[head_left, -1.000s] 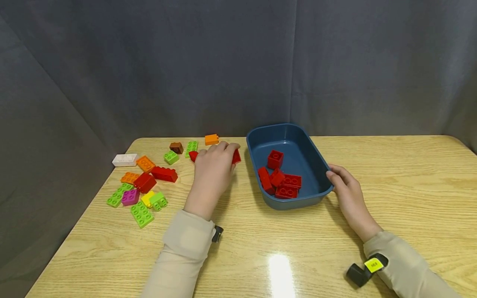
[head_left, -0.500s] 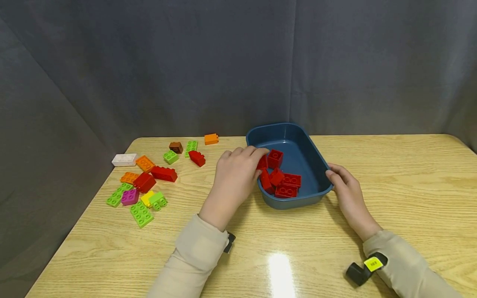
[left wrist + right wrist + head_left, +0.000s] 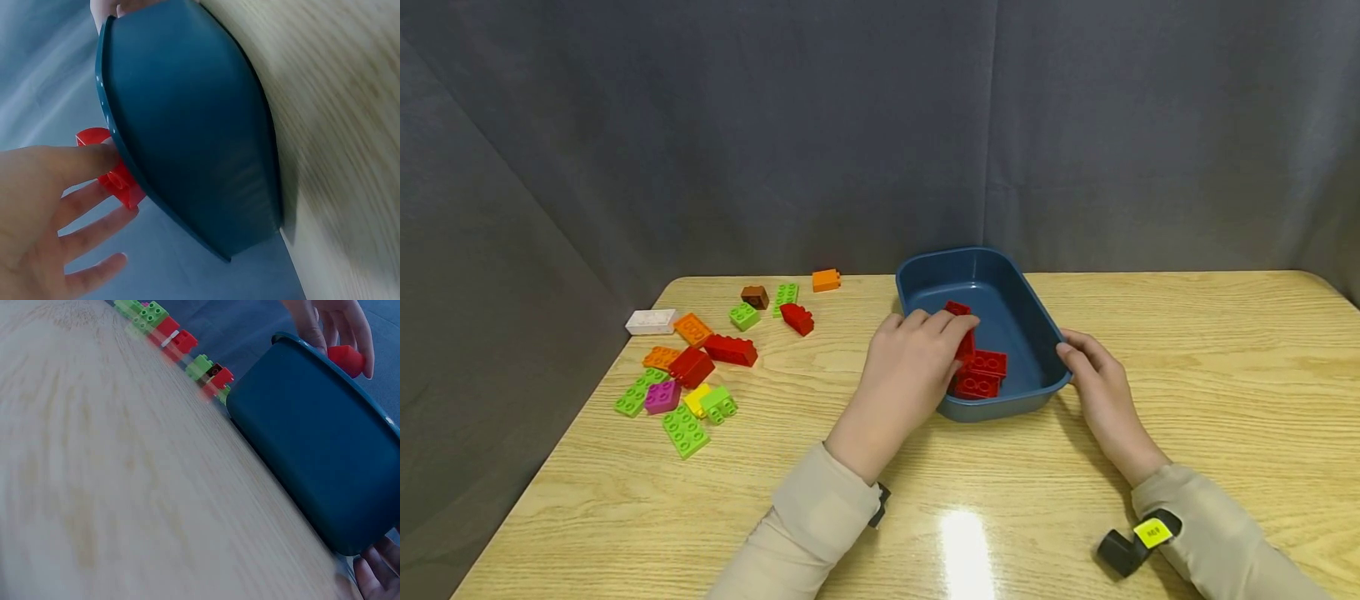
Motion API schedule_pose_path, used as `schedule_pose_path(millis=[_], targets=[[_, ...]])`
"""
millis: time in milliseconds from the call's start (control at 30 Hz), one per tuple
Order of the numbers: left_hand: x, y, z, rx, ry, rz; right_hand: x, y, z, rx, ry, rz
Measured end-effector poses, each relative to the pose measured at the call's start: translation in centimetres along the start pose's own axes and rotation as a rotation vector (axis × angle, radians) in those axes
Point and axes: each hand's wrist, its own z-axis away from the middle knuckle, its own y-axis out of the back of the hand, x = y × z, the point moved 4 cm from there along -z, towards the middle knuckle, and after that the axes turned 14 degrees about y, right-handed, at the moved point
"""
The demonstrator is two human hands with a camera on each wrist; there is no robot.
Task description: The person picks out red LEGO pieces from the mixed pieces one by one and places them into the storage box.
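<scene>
My left hand (image 3: 913,362) is over the left side of a blue plastic bin (image 3: 1022,406). Between its thumb and fingers it pinches a red toy brick (image 3: 122,181), just above the rim in the left wrist view; the right wrist view shows the same brick (image 3: 347,359) from the other side. Several red bricks (image 3: 977,385) lie inside the bin, partly covered by this hand. At the bin's right corner my right hand (image 3: 1101,387) grips the rim, thumb on top and fingers along the outer wall.
On the left of the wooden table (image 3: 1000,492) several loose bricks are scattered. Among them are a long red brick (image 3: 732,351), a red sloped brick (image 3: 797,318), a white one (image 3: 652,322) and a green plate (image 3: 686,431). A grey curtain (image 3: 880,142) hangs behind.
From the table left of the bin, my left hand has carried the red brick rightward over the bin. My right hand and the bin have stayed in place.
</scene>
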Motion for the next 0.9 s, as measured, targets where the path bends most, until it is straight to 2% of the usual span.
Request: schedule_pose_path(millis=[233,467,900], targets=[[1.0,-0.3,0.2,-0.007,-0.020,-0.039,0.2,0.0,0.0,-0.002,-0.018,-0.013],[2.0,-0.7,0.2,0.013,-0.058,-0.101,0.3,0.2,-0.1,0.001,-0.017,0.002],[3.8,-0.6,-0.5,-0.003,-0.073,-0.131,0.1,0.1,0.0,-0.011,0.001,0.005]])
